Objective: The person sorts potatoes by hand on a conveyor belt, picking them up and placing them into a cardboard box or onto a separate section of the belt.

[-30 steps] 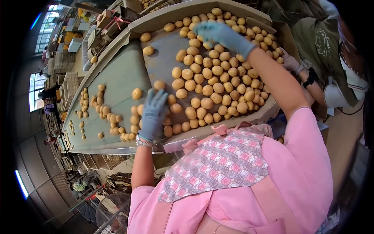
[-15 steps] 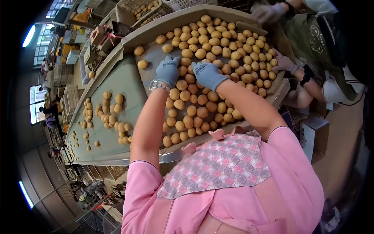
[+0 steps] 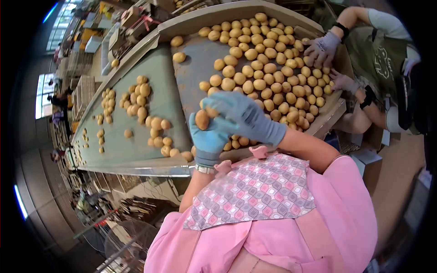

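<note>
Both my hands wear blue gloves and have come together over the near side of the sorting table (image 3: 191, 68). My left hand (image 3: 210, 140), palm up, is closed round a brown potato (image 3: 201, 119). Crossing above it, my right hand (image 3: 248, 116) has its fingers curled over a second potato (image 3: 211, 110), partly hidden by the fingers. Beneath and beside the hands lie more potatoes (image 3: 228, 83), many of them hidden by my gloves and forearm.
A green conveyor belt (image 3: 157, 86) carrying scattered potatoes runs off to the left. At the right end, a co-worker's two gloved hands (image 3: 322, 48) touch the potato pile. A raised rim (image 3: 218, 14) borders the table. Cardboard boxes (image 3: 366, 157) stand on the floor at right.
My hands have drawn back toward my body and met, with potatoes now in them. The co-worker's upper hand has come down onto the pile. Potatoes on the belt have shifted.
</note>
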`<state>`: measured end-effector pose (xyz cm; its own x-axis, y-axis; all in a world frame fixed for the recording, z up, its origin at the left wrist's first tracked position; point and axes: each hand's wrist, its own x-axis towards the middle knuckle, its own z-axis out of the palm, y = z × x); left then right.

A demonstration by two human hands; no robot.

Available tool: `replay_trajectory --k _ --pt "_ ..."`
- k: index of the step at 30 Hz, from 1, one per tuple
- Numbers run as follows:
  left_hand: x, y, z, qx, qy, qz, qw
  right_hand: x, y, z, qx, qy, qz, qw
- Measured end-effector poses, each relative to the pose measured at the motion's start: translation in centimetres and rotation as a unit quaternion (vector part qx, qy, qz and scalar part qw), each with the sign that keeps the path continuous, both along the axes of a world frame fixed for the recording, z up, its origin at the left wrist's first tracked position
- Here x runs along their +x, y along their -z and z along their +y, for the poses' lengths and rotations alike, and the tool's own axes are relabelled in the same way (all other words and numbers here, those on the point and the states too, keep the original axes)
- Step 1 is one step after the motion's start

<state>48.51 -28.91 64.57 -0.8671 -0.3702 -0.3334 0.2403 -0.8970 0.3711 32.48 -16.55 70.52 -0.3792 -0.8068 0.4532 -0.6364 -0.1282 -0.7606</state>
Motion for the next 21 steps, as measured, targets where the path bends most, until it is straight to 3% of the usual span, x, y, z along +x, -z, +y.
replay_trajectory --k 1,3,5,6,8,10,13,15,16,17,18,19,20,21 --pt "0.7 -0.1 0.3 -0.134 -0.032 -0.056 0.989 0.9 -1.8 0.0 0.089 -0.077 0.001 0.993" --pt "3.0 -0.9 1.3 -0.374 -0.078 -0.192 0.904 2.2 -1.9 -0.2 -0.027 -0.057 0.022 0.998" --pt "7.4 -2.1 1.1 -0.144 -0.143 -0.024 0.979 1.9 -2.6 0.2 -0.092 -0.043 0.051 0.994" --pt "9.7 -2.6 1.1 -0.024 -0.169 0.052 0.984 0.9 -1.5 0.7 -0.071 -0.030 0.042 0.996" --pt "15.1 -4.5 0.6 0.168 -0.202 0.251 0.932 -0.4 1.7 3.1 -0.003 0.002 0.035 0.999" --pt "21.2 -4.9 -0.1 0.117 -0.297 0.235 0.918 -1.2 3.5 5.9 0.085 0.033 0.025 0.996" --pt "30.6 -2.4 -0.5 0.018 -0.444 0.127 0.887 -0.9 6.3 9.8 0.193 0.056 0.021 0.979" --pt "36.5 2.6 -0.2 -0.036 -0.484 -0.043 0.873 -0.3 9.8 11.5 0.194 0.051 -0.071 0.977" --pt "39.1 5.5 0.0 -0.066 -0.470 -0.142 0.869 -0.1 9.6 11.4 0.197 0.031 -0.045 0.979" --pt "41.5 8.7 0.0 -0.110 -0.424 -0.246 0.865 0.4 9.6 11.1 0.233 0.029 -0.091 0.968" --pt "44.3 12.0 -0.5 -0.237 -0.306 -0.364 0.847 1.0 9.5 10.6 0.245 0.025 -0.101 0.964" --pt "48.2 14.9 -1.6 -0.540 -0.078 -0.472 0.693 1.4 9.3 10.1 0.261 0.032 -0.108 0.959" --pt "46.7 14.9 -1.3 -0.606 0.120 -0.642 0.454 1.2 9.8 10.1 0.209 0.000 -0.017 0.978" --pt "45.2 14.8 -1.0 -0.611 0.334 -0.698 0.166 1.3 8.9 9.9 0.206 -0.015 -0.011 0.978"
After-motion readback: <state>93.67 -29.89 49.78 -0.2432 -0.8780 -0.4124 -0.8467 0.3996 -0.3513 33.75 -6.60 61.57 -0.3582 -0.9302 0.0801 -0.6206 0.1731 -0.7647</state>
